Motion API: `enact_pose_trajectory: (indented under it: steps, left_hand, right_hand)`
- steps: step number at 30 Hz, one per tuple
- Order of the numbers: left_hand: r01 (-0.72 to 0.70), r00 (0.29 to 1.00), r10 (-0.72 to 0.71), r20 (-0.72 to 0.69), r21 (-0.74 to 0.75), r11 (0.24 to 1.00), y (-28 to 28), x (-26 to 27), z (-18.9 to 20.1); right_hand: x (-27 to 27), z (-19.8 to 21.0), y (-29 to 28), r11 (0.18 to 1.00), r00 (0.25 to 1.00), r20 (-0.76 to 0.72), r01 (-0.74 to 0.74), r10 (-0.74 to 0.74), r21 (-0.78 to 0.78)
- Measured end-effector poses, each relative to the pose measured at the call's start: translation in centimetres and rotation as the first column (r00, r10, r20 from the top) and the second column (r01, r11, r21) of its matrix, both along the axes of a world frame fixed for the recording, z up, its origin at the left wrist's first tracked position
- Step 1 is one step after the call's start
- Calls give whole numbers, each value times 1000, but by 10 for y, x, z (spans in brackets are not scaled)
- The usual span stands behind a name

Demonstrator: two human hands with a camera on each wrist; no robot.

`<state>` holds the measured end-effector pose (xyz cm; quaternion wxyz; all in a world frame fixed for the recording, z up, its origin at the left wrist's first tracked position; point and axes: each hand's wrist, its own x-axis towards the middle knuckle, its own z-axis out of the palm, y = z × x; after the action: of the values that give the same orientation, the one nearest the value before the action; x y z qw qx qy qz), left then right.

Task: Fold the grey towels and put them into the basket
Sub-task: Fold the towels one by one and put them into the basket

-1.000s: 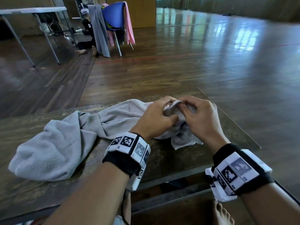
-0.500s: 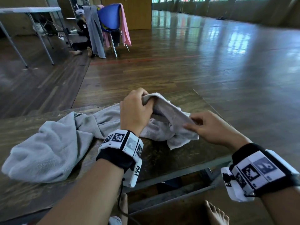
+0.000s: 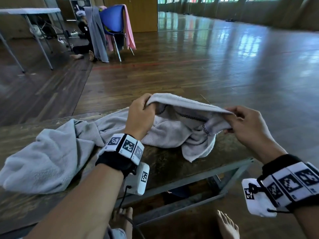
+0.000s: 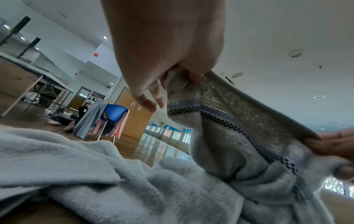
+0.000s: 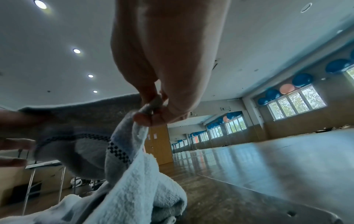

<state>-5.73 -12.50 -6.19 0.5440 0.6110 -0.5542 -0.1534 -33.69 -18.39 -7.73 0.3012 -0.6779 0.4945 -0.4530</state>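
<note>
A grey towel with a dark checked border lies bunched on the worn wooden table. Its short edge is lifted and stretched between my hands. My left hand grips the left end of that edge, and the left wrist view shows the left hand pinching the cloth. My right hand pinches the right end, seen in the right wrist view as thumb and fingers closed on the towel. A second, paler grey towel lies crumpled at the left of the table. No basket is in view.
The table's right edge and near edge lie close to my hands, and my bare feet show below. Beyond is open wooden floor. At the back left stand a blue chair draped with cloths, a seated person and a folding table.
My hands, close together on the towel's edge a second ago, have drawn apart. The left has risen and the right has moved rightward, pulling the edge taut above the table.
</note>
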Motion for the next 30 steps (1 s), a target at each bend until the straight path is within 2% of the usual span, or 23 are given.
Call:
enact_pose_trajectory:
  steps: [3, 6, 8, 9, 11, 12, 15, 18, 20, 21, 23, 24, 26, 27, 30]
  left_hand:
    - [44, 989, -39, -145, 32, 999, -5, -9, 4]
    - [168, 974, -119, -193, 259, 951, -9, -15, 7]
    - [283, 959, -259, -115, 459, 842, -10, -20, 3]
    - [285, 948, -317, -32, 529, 799, -11, -22, -2]
    - [192, 922, -349, 166, 585, 788, -11, -28, -11]
    - [166, 905, -362, 226, 595, 786, -10, -30, -15]
    - [240, 857, -476, 197, 665, 707, -8, -38, -25]
    - [283, 806, -565, 174, 725, 628, -6, -42, -31]
    - [303, 819, -551, 161, 694, 653, -4, -44, -29]
    - [326, 836, -529, 144, 646, 691, -4, -44, -27]
    - [372, 879, -467, 97, 471, 800, -5, -44, -20]
    - [368, 902, -422, 93, 349, 862, -5, -44, -17]
    - [320, 935, -335, 119, 130, 938, -5, -42, -9]
    - [304, 942, -310, 129, 63, 950, -5, -40, -7]
    - [285, 946, -284, 157, 21, 958, -5, -32, -8]
  right_hand:
    - [-7, -3, -5, 999, 995, -104, 2, -6, -45]
    - [-7, -6, -8, 999, 976, -215, -32, 26, -23]
    - [-5, -11, -8, 991, 909, -398, -89, 121, 98]
    - [-3, -15, -6, 973, 856, -476, -122, 204, 198]
    - [3, -20, 0, 913, 742, -563, -166, 364, 371]
    - [6, -23, 2, 889, 710, -570, -179, 414, 422]
    - [20, -27, 9, 878, 728, -539, -184, 425, 442]
    - [33, -30, 9, 893, 718, -569, -165, 400, 419]
    - [39, -25, 7, 936, 748, -598, -92, 290, 340]
    - [41, -20, 6, 969, 780, -598, -45, 186, 243]
    - [44, -5, 4, 997, 862, -503, 26, -61, -78]
    - [47, 3, 5, 969, 906, -402, 35, -134, -245]
    - [56, 14, 12, 878, 960, -248, -3, -132, -479]
    - [60, 16, 14, 835, 967, -233, -42, -105, -549]
    - [72, 14, 19, 773, 959, -281, -161, -23, -614]
